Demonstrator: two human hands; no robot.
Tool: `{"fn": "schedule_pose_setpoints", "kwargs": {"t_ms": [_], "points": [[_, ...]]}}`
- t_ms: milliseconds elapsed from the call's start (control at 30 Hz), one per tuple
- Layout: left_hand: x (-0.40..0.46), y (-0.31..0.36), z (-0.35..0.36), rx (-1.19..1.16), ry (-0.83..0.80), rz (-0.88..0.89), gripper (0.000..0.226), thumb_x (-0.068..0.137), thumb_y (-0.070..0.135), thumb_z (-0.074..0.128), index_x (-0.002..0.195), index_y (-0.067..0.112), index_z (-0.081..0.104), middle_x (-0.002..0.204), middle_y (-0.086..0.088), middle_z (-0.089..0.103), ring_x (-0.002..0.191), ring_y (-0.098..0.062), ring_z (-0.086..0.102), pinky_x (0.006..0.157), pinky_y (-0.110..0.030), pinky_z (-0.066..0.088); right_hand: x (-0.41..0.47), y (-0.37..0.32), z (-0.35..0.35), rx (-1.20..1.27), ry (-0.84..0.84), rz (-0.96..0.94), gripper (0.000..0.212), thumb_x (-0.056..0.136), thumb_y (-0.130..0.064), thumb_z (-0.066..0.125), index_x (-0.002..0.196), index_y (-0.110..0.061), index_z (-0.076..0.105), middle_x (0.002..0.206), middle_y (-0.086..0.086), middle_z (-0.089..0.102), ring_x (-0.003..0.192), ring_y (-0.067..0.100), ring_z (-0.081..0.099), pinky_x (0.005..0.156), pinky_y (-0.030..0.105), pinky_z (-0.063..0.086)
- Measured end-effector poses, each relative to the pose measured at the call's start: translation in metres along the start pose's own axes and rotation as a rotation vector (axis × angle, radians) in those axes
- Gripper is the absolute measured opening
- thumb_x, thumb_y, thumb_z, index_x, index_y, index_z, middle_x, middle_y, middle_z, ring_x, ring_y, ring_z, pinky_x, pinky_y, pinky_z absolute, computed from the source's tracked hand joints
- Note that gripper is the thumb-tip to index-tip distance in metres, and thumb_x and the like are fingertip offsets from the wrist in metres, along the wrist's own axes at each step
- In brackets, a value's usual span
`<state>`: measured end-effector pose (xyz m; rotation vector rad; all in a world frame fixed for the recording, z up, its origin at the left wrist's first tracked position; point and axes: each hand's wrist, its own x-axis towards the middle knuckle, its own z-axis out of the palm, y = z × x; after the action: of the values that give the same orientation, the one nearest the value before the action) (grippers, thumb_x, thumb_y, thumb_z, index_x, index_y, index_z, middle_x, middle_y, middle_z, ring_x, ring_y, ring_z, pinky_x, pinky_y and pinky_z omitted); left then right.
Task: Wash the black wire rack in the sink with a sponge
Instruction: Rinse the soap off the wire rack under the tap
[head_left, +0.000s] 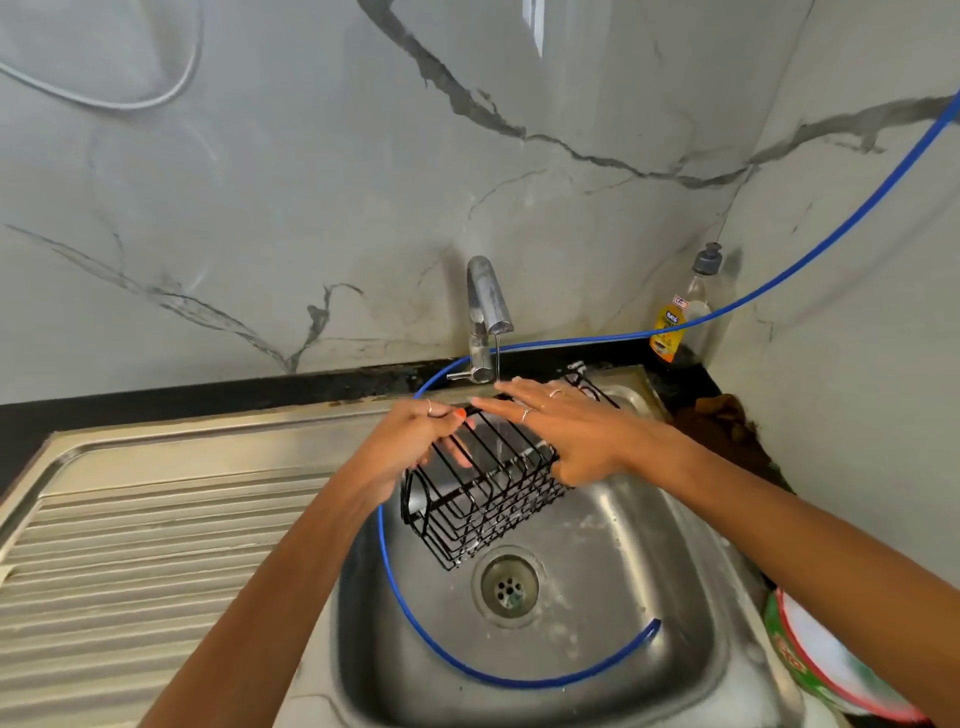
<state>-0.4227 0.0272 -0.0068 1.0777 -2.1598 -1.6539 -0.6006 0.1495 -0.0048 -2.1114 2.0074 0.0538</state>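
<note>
Black wire rack (483, 499) held tilted in mid-air over the stainless steel sink (597, 613), above and just left of the drain (509, 586), under the tap (485, 312). Thin stream of water (497, 358) falling from the spout onto the rack's upper wires.

Left hand (410, 447) clenched around the rack's upper left edge, fingers curled over the top wire, orange-painted thumbnail showing, a ring on one finger. Right hand (566, 426) laid flat and released across the rack's upper right side, fingers stretched out toward the tap base, rings on two fingers, palm pressed on the wires, thumb tucked down by the rack's right end; grasping nothing that can be made out, no sponge visible under it.

Blue hose (382, 535) running in from the upper right along the wall, passing behind the tap, looping down the left wall of the basin and curling along its near side, open end lying in the basin right of the drain.

Dish soap bottle (680, 312) with yellow label and grey cap standing in the back right corner of the black counter (208, 395). Ribbed steel drainboard (156, 545) left of the basin. Brown cloth (722, 421) on the counter to the right. Round red-and-green-rimmed tub (826, 670) at the lower right edge, blurred.
</note>
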Motion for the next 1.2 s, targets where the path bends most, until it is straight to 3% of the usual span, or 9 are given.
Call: {"fn": "schedule_pose_setpoints", "kwargs": {"t_ms": [67,167,300,533,633,733,867,1067,1200], "points": [[-0.012,-0.007,0.003,-0.082,0.051,-0.003,0.021,0.097,0.022,0.054,0.094,0.016,0.074,0.068,-0.009,0.072,0.062,-0.018,0.047,0.051,-0.024,0.027,-0.001,-0.009,0.003,0.091,-0.03,-0.033,0.109,0.075,-0.021,0.064,0.147,-0.042,-0.015,0.158,-0.001,-0.018,0.145,0.014,-0.016,0.116,0.042,-0.011],[-0.025,-0.017,0.004,-0.188,0.119,0.003,0.021,0.097,0.02,0.054,0.094,0.013,0.073,0.065,-0.006,0.07,0.055,-0.01,0.049,0.053,-0.023,0.03,0.006,-0.03,0.006,0.171,0.042,-0.109,0.087,0.09,-0.043,0.051,0.15,-0.034,-0.011,0.157,-0.007,-0.02,0.142,0.005,-0.021,0.113,0.04,-0.02],[-0.04,-0.025,0.002,-0.261,0.212,0.01,0.021,0.096,0.016,0.055,0.092,0.01,0.074,0.07,-0.009,0.07,0.064,-0.018,0.06,0.059,-0.028,0.039,0.024,-0.045,0.011,0.192,0.121,-0.131,0.068,0.094,-0.062,0.018,0.152,-0.03,0.003,0.159,-0.011,-0.007,0.143,0.002,-0.013,0.117,0.042,-0.013],[-0.065,-0.038,-0.002,-0.279,0.312,0.055,0.026,0.097,0.015,0.051,0.088,0.011,0.075,0.069,-0.019,0.07,0.061,-0.03,0.056,0.056,-0.031,0.035,0.064,0.014,0.005,0.171,0.202,0.169,0.051,0.1,-0.051,0.018,0.147,-0.033,0.029,0.158,-0.007,0.016,0.146,0.014,0.009,0.115,0.05,0.0],[-0.071,-0.043,0.003,-0.306,0.35,0.043,0.028,0.098,0.016,0.049,0.087,0.01,0.074,0.066,-0.015,0.069,0.053,-0.018,0.053,0.049,-0.024,0.034,0.07,0.024,-0.008,0.41,0.208,0.303,0.058,0.096,-0.062,0.014,0.136,-0.033,0.044,0.146,0.001,0.042,0.132,0.022,0.041,0.112,0.052,0.024],[-0.077,-0.052,0.009,-0.374,0.357,0.03,0.029,0.098,0.016,0.048,0.085,0.012,0.075,0.067,-0.013,0.069,0.049,-0.008,0.047,0.044,-0.015,0.027,0.073,0.026,-0.022,0.745,0.029,0.412,0.074,0.094,-0.064,0.017,0.145,-0.014,0.035,0.128,0.015,0.059,0.129,0.029,0.044,0.105,0.043,0.031],[-0.085,-0.064,0.012,-0.452,0.256,-0.007,0.027,0.097,0.021,0.049,0.091,0.017,0.075,0.076,-0.014,0.071,0.058,-0.016,0.046,0.047,-0.016,0.032,0.077,0.018,-0.033,0.711,0.0,0.35,0.068,0.096,-0.061,0.021,0.129,-0.007,0.048,0.072,0.006,0.059,0.107,0.026,0.058,0.095,0.038,0.036],[-0.091,-0.052,0.013,-0.234,-0.051,-0.127,0.041,0.095,0.04,0.041,0.104,0.009,0.066,0.098,-0.008,0.075,0.087,-0.015,0.07,0.073,-0.022,0.05,0.073,0.013,-0.044,0.83,0.108,0.209,0.029,0.093,-0.056,0.044,0.086,-0.03,0.055,0.064,-0.01,0.04,0.06,0.005,0.04,0.059,0.02,0.036],[-0.085,-0.039,0.021,0.004,-0.275,-0.241,0.056,0.094,0.054,0.03,0.115,0.018,0.067,0.107,0.002,0.074,0.102,-0.01,0.067,0.09,-0.022,0.046,0.067,0.015,-0.047,0.771,0.214,0.076,0.046,0.091,-0.051,0.052,0.061,-0.018,0.044,0.06,-0.005,0.039,0.057,0.008,0.04,0.06,0.024,0.034]]}}
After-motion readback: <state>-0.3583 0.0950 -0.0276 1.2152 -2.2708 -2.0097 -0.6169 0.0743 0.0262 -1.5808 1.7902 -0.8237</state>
